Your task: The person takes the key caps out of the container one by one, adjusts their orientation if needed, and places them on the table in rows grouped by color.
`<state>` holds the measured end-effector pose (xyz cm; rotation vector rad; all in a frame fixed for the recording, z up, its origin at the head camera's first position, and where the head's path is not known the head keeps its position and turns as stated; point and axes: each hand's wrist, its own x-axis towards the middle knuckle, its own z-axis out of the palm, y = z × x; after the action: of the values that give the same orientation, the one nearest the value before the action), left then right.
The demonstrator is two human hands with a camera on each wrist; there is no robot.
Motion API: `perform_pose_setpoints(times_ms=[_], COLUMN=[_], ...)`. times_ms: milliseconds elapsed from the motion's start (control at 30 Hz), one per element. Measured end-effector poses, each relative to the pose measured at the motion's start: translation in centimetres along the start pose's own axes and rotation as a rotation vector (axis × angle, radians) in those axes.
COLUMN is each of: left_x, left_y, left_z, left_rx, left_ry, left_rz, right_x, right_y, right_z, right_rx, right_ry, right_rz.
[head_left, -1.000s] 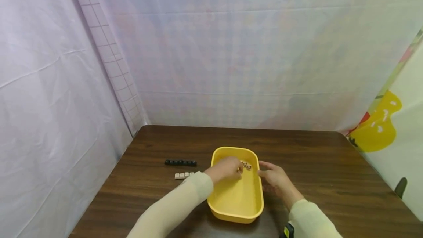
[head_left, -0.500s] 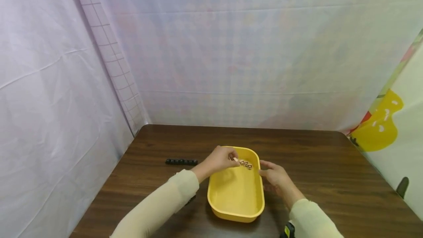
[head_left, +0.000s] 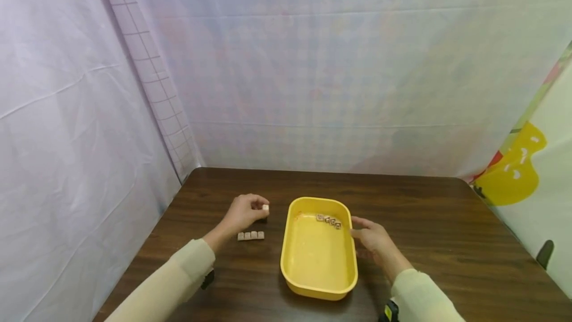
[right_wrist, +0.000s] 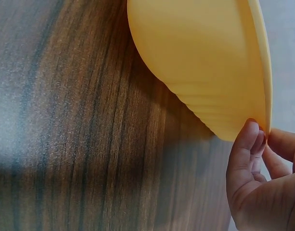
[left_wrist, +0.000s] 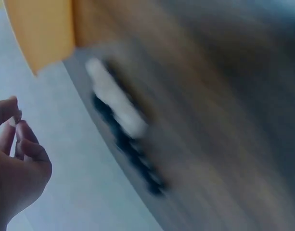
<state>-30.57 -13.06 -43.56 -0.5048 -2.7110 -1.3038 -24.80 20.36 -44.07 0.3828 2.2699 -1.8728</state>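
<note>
In the head view my left hand (head_left: pixel 243 212) pinches a small white keycap (head_left: pixel 265 207) between thumb and fingertips, over the left part of the table. Below it lies a row of white keycaps (head_left: pixel 251 236). A row of black keycaps (left_wrist: pixel 130 149) runs beside the white row in the blurred left wrist view; in the head view the left hand mostly hides it. My right hand (head_left: pixel 375 242) holds the right side of a yellow plastic basin (head_left: pixel 319 293), fingertips at its rim. Several keycaps (head_left: pixel 329 220) lie inside the basin near its far right corner.
The basin stands on a dark wood-grain table (head_left: pixel 429 222). White cloth (head_left: pixel 313 88) hangs behind the table and along its left side. A printed sheet with a yellow shape (head_left: pixel 509 178) hangs at the right.
My left hand has picked a keycap out of the basin and carried it left, above the rows on the table. My right hand has stayed at the basin's side.
</note>
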Motion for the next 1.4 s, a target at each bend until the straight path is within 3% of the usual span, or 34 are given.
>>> perform_pose_setpoints(times_ms=[233,467,767,1067,1233,1400], left_x=[-3.1,-4.6,-4.8,-5.0,-4.7,-3.9], left_y=[-4.5,-6.9,-7.3,-7.2,-6.3,-5.1], left_z=[-3.4,-4.1,-3.2,-3.5,-3.5,-3.1], left_rx=[0.088,0.120,0.111,0.105,0.101,0.073], left_ry=[-0.019,-0.067,-0.108,-0.124,-0.098,-0.087], left_rz=[-0.075,-0.073,-0.089,-0.109,-0.148,-0.119], right_x=[0.1,0.1,0.0,0.0,0.1,0.0], right_y=[0.0,0.0,0.2,0.0,0.1,0.1], right_z=[0.0,-0.1,-0.1,-0.1,-0.1,-0.1], right_rx=[-0.001,0.009,0.011,0.001,0.002,0.000], right_ry=[-0.004,-0.004,-0.007,-0.012,-0.013,-0.016], right_rz=[0.000,-0.004,-0.007,-0.007,-0.001,0.008])
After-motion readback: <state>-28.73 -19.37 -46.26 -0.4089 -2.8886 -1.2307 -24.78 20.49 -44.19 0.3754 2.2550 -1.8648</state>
